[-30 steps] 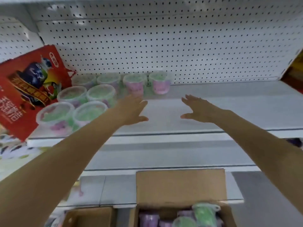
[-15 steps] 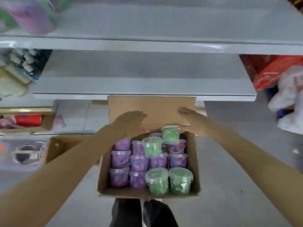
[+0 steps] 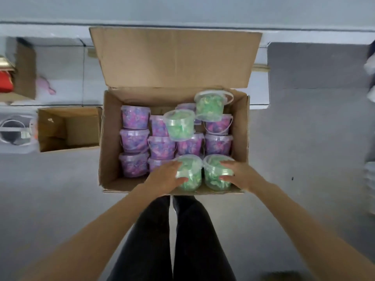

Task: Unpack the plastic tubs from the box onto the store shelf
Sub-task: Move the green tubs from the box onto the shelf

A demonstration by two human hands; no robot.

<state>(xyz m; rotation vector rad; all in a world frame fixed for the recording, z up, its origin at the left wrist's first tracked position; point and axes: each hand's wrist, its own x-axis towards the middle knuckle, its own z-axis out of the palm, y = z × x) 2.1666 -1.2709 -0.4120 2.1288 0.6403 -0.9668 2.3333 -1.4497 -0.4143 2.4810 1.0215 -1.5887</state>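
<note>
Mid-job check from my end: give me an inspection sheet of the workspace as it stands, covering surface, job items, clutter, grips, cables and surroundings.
Surface: grey floor; the shelf edge runs along the top of the view.
Job's things: open cardboard box on the floor, far flap up; purple tubs packed in rows; four green tubs, two raised near the back, two at the near edge.
Clutter: smaller empty box left of the main box; pink item and red item further left, too blurred to identify.
Grips: left hand on near-left green tub; right hand on near-right green tub; neither lifted.
Cables: nothing seen.
Surroundings: person's dark-trousered legs below the box.
</note>
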